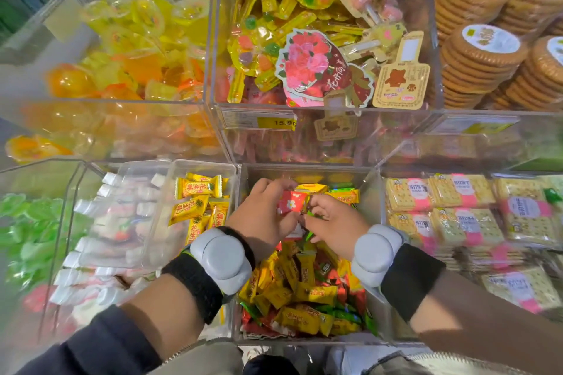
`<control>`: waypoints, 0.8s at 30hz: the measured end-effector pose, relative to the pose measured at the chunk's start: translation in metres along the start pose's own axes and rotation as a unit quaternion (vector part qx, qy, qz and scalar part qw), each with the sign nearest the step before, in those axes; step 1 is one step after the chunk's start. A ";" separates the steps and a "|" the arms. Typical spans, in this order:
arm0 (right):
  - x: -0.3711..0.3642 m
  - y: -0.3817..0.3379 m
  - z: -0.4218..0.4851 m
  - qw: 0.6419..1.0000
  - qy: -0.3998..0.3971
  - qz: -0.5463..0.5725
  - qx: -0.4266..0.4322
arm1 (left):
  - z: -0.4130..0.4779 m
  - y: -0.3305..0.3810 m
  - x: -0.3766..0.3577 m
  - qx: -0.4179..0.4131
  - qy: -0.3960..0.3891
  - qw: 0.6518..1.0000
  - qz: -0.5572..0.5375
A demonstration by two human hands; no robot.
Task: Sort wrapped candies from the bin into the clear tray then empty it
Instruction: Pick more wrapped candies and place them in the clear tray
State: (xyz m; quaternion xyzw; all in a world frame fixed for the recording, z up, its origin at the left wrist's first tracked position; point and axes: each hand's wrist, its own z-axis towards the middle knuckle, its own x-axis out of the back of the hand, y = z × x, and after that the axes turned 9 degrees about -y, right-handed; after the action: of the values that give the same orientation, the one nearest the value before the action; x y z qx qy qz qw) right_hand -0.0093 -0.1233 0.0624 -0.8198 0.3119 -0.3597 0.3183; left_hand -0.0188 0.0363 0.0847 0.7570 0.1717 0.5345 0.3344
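Over the bin (373,192) of candies, the left hand (262,213) pinches a red candy (292,202) in its fingertips, and the right hand (338,222) fingers curl tight just beside it.

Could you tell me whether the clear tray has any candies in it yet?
Yes: the clear tray already holds several yellow wrapped candies in its right part.

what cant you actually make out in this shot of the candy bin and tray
- Head view: whether the right hand grips anything; its fingertips curl out of sight beside the red candy in the left hand.
- Candies in the bin under both hands and wrists are hidden.
- The left part of the clear tray, with white wrappers, is blurred; labels unreadable.
- Price tag: only the number reads, the rest too small.
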 end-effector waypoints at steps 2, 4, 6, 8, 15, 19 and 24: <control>0.000 -0.011 0.001 1.000 0.001 0.002 0.005 | -0.002 0.001 0.008 -0.006 0.034 0.999 -0.013; -0.001 -0.022 0.002 1.000 0.002 0.005 0.011 | -0.003 0.001 0.016 -0.009 0.059 0.998 -0.034; -0.002 -0.031 0.002 1.000 0.007 -0.006 0.015 | -0.004 0.000 0.023 -0.008 0.075 0.995 -0.058; -0.004 -0.038 0.002 1.000 0.009 -0.014 0.019 | -0.005 -0.002 0.028 -0.009 0.086 0.994 -0.071; -0.014 -0.054 0.012 1.000 -0.007 0.011 0.023 | -0.010 -0.013 0.039 -0.006 0.109 0.987 -0.117; -0.021 -0.064 0.016 0.998 -0.021 0.036 0.037 | -0.013 -0.019 0.046 -0.005 0.118 0.982 -0.148; -0.032 -0.080 0.020 0.995 -0.051 0.029 0.075 | -0.018 -0.031 0.056 0.000 0.142 0.975 -0.173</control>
State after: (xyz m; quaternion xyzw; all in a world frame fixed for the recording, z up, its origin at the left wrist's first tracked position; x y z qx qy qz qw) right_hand 0.0119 -0.0454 0.0985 -0.8013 0.2915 -0.3306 0.4046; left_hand -0.0120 0.0990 0.1057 0.6320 0.3461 0.5708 0.3938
